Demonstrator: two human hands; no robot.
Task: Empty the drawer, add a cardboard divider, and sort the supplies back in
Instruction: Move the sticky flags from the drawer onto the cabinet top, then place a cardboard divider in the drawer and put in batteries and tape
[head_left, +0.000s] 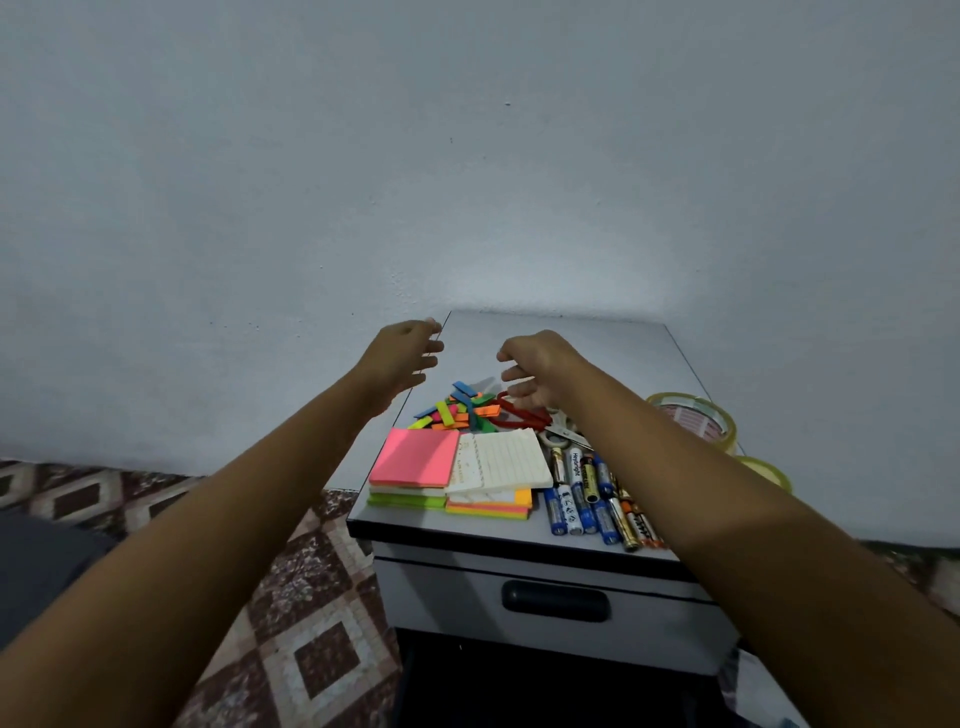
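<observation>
One drawer (447, 597) sits nearest, low in the frame. Its front looks pushed in behind the black handle (555, 601), so its inside cannot be seen. The supplies lie on the cabinet top (597, 353) above it: a row of batteries (592, 499) right of centre, stacked sticky-note pads (415, 457) and a white lined pad (511, 460) beside them. Further back are loose coloured index tabs (457, 410) and red-handled scissors (524, 418).

The scissors lie just under the right hand (535, 371), their long axis running from the handles at centre down-right to the blades; I would judge that hand the nearer. The left hand (402, 356) hovers over the cabinet's left edge. Both have loosely curled fingers and hold nothing.

The right forearm hides part of the scissors and tape rolls (691, 415). No cardboard divider shows.
</observation>
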